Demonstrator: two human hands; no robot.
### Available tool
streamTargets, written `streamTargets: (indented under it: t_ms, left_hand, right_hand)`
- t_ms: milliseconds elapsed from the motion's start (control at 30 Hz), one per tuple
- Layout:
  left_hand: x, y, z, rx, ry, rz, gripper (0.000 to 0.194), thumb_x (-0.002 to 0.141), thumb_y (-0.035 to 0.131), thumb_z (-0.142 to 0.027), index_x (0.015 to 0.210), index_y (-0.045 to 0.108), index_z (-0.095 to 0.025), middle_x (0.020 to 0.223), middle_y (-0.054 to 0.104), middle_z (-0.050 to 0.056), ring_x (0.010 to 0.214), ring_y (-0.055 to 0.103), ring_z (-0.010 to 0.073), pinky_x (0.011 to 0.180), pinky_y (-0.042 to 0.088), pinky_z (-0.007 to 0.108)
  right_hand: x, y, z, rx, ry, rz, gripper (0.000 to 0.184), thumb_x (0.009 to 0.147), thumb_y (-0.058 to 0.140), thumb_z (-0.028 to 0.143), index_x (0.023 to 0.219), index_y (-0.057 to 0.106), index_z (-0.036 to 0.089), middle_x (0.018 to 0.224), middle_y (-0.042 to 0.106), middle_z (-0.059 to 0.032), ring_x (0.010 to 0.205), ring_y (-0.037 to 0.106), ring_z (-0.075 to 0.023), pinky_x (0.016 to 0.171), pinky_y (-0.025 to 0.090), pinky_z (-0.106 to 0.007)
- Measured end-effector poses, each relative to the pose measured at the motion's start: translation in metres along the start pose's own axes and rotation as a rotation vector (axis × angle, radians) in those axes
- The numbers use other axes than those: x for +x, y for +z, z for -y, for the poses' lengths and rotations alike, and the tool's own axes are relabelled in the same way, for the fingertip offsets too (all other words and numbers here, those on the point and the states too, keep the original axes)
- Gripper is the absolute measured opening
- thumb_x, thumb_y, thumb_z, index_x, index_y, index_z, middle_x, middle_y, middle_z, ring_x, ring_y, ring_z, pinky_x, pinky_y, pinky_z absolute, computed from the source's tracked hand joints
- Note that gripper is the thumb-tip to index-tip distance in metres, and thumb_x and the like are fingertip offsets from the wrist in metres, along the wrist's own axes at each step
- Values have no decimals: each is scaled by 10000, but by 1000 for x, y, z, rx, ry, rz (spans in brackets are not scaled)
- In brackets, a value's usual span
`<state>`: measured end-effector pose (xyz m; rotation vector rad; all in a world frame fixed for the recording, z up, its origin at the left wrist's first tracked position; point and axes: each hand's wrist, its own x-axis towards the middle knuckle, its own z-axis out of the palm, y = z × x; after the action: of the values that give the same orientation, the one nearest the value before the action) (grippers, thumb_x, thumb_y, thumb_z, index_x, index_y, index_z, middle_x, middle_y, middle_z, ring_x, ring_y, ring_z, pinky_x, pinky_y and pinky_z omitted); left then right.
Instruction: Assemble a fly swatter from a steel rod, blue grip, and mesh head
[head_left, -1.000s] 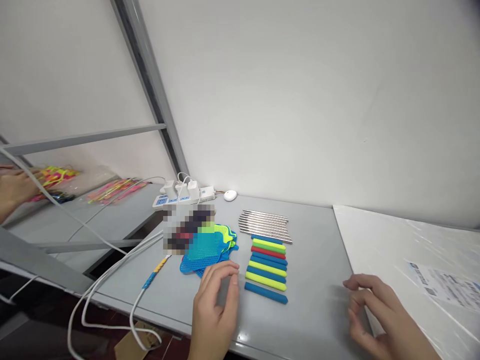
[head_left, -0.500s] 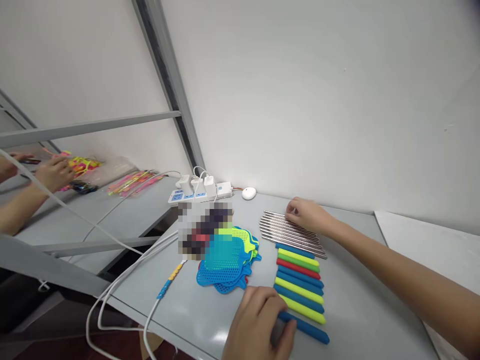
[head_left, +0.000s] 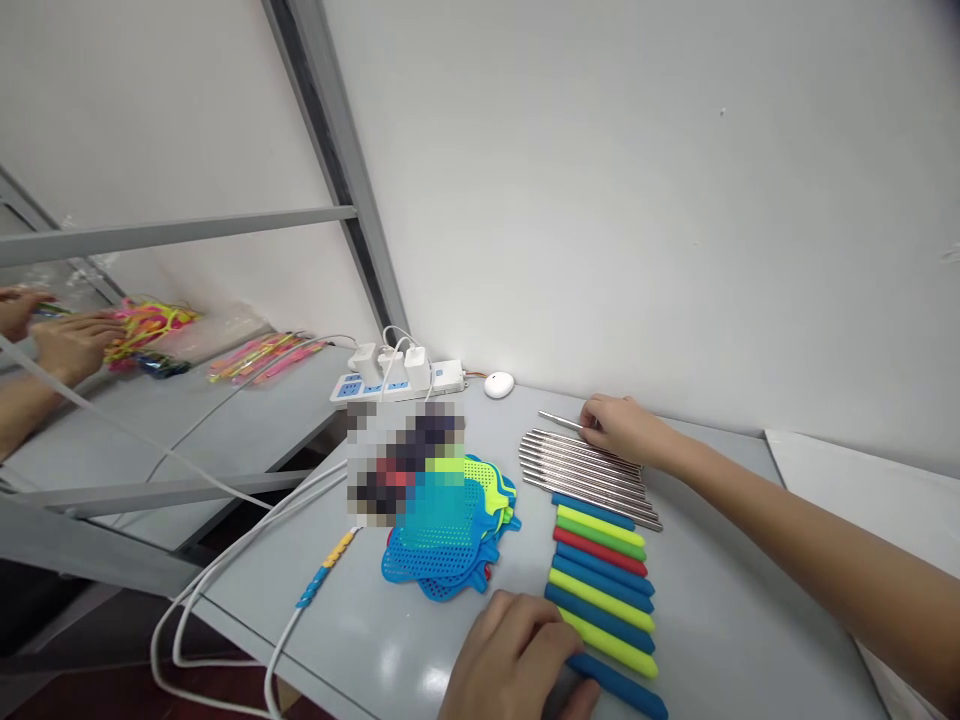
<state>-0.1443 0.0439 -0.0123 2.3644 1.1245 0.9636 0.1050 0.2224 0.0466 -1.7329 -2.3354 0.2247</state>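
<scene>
The right hand (head_left: 619, 428) reaches across the grey table (head_left: 420, 640) to the far end of a row of thin, shiny steel rods (head_left: 589, 472) that lie side by side, touching one another, near the white wall. Its fingers curl narrowly around the rearmost rod (head_left: 559, 420), which sits slightly apart from the others and sticks out to the left of the knuckles (whether it is lifted clear of the table cannot be told).

Just in front of the rods lies a neat row of matte, rounded foam-like handle sleeves (head_left: 604, 580) in blue, yellow-green and one red, each parallel to the next and touching. The left hand (head_left: 517, 665) rests at the near end of this row, its fingers bent down on the nearest blue sleeve (head_left: 626, 690) at its left end; how firmly they grip it cannot be told.

To the left of the sleeves is a loose stack of flat, perforated plastic swatter heads (head_left: 442, 535), blue on top with yellow-green ones beneath, their surfaces a fine grid of holes. A white cable with a yellow-and-blue striped sleeve (head_left: 324, 570) runs past them to the table's edge. Further back stand a white power strip with chargers plugged in (head_left: 397, 378) and a small white oval device (head_left: 499, 384).

At the far left another person's hands (head_left: 71, 345) handle a bundle of pink and yellow plastic pieces (head_left: 150, 322) on a neighbouring grey table
</scene>
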Motion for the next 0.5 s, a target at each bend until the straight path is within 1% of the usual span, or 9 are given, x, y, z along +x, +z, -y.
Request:
streamTargets:
  t_ms: [100, 167, 233, 300, 367, 400, 433, 467, 500]
  left_hand:
    - [1, -5, 1, 11, 36, 45, 202, 776, 680, -184, 962, 630, -245, 927, 638, 36, 815, 572, 188, 710, 508, 301]
    - [2, -9, 0, 13, 49, 75, 233, 763, 691, -165, 973, 632, -248, 944, 640, 34, 835, 574, 191, 728, 511, 306]
    - [3, -12, -3, 7, 25, 110, 237, 763, 696, -160, 972, 633, -253, 958, 638, 29, 856, 570, 195, 750, 506, 319]
    - [4, -14, -8, 2, -22, 141, 209, 782, 685, -160, 960, 633, -257, 967, 634, 24, 878, 563, 201, 776, 493, 337]
    - [5, -16, -13, -4, -58, 166, 153, 818, 659, -165, 941, 630, -253, 973, 631, 26, 897, 554, 206, 795, 474, 349]
    - [5, -17, -16, -10, -68, 171, 117, 841, 639, -173, 930, 627, -247, 973, 630, 28, 903, 549, 208, 802, 463, 352]
    - [6, -18, -19, -20, -73, 172, 80, 866, 615, -185, 923, 621, -242, 972, 629, 31, 908, 545, 208, 805, 453, 353]
    - [6, -18, -21, -33, -78, 171, 54, 891, 585, -202, 919, 615, -236, 972, 628, 34, 911, 542, 209, 809, 443, 354]
    - [6, -19, -22, -51, -84, 165, 58, 915, 551, -221, 917, 608, -232, 969, 628, 36, 910, 541, 208, 812, 433, 354]
  right_hand:
    - [-10, -9, 5, 3, 77, -84, 84, 876, 487, 264, 833, 539, 215, 733, 633, -18, 614, 553, -161, 567, 382, -269]
    - [-28, -20, 11, 12, 128, -162, 106, 918, 430, 310, 913, 494, 225, 716, 626, -15, 585, 547, -168, 515, 362, -266]
    - [-56, -29, 17, 36, 161, -265, 133, 945, 392, 348, 956, 460, 235, 791, 641, -26, 618, 571, -169, 525, 386, -266]
    - [-92, -33, 21, 118, 158, -432, 144, 938, 425, 383, 960, 452, 244, 809, 638, -25, 624, 585, -165, 531, 413, -261]
    - [-131, -31, 22, 144, 146, -509, 137, 927, 451, 382, 948, 448, 247, 723, 607, -1, 564, 569, -156, 502, 415, -254]
    - [-151, -29, 23, 145, 129, -509, 125, 925, 459, 370, 950, 454, 248, 679, 586, 16, 522, 547, -146, 486, 411, -250]
    - [-170, -26, 23, 128, 104, -474, 102, 925, 462, 354, 914, 458, 252, 622, 548, 38, 465, 505, -132, 457, 391, -246]
    - [-188, -23, 24, 103, 72, -422, 89, 928, 462, 335, 885, 463, 257, 588, 521, 53, 426, 473, -121, 437, 374, -243]
    - [-204, -21, 25, 76, 31, -366, 74, 931, 460, 311, 879, 472, 260, 599, 528, 55, 426, 478, -117, 437, 374, -241]
